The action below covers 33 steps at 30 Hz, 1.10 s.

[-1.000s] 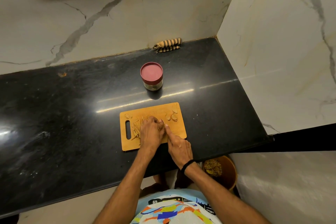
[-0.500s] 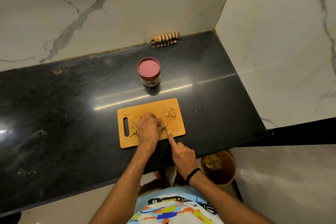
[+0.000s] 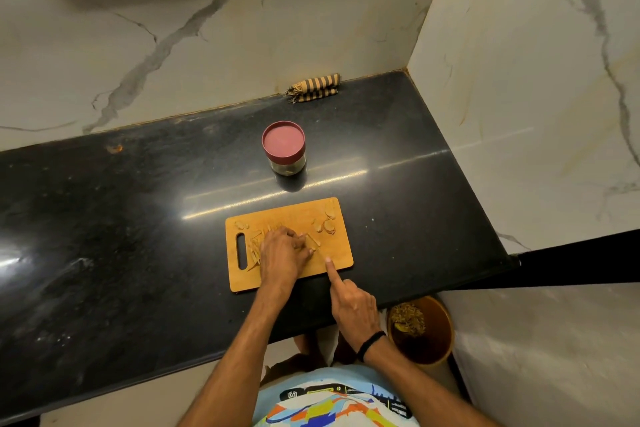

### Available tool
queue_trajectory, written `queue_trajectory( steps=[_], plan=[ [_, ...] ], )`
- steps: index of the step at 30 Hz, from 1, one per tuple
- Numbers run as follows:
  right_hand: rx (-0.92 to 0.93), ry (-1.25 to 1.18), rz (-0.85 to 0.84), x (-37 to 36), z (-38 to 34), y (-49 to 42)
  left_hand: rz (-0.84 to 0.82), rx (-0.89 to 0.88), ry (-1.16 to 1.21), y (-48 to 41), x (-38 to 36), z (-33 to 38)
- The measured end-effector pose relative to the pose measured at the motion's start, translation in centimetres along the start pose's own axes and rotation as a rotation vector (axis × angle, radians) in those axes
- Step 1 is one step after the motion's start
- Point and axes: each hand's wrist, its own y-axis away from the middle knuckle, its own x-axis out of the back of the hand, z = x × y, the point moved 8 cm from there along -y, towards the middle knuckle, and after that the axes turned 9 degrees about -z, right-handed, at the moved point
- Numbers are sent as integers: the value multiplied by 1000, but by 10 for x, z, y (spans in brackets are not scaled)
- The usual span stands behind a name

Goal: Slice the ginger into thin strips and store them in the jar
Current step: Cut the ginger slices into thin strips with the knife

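The right hand (image 3: pixel 353 305) has slid back from the ginger (image 3: pixel 313 241) on the board (image 3: pixel 298 215), one finger straight and the rest curled on I cannot tell what, while the left hand (image 3: pixel 282 253) still curls its grip over the ginger, so cutting seems paused, with the jar (image 3: pixel 283 146) closed.

Bare forearms; black wristband (image 3: pixel 371 344) behind the right hand (image 3: pixel 353 308), just above a pale-blue shirt (image 3: pixel 329 404) with multicoloured print.
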Motion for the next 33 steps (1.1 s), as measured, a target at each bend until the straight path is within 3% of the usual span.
queue_trajectory(
  steps=[9,22,33],
  plan=[
    [-21,-184,0,1,-15,-21,19,-2,-6,3,1,3],
    [-25,-206,-40,-10,-21,-32,49,43,255,7,3,1],
    [-42,-76,-57,-13,-23,-25,59,43,7,5,3,13]
  ],
)
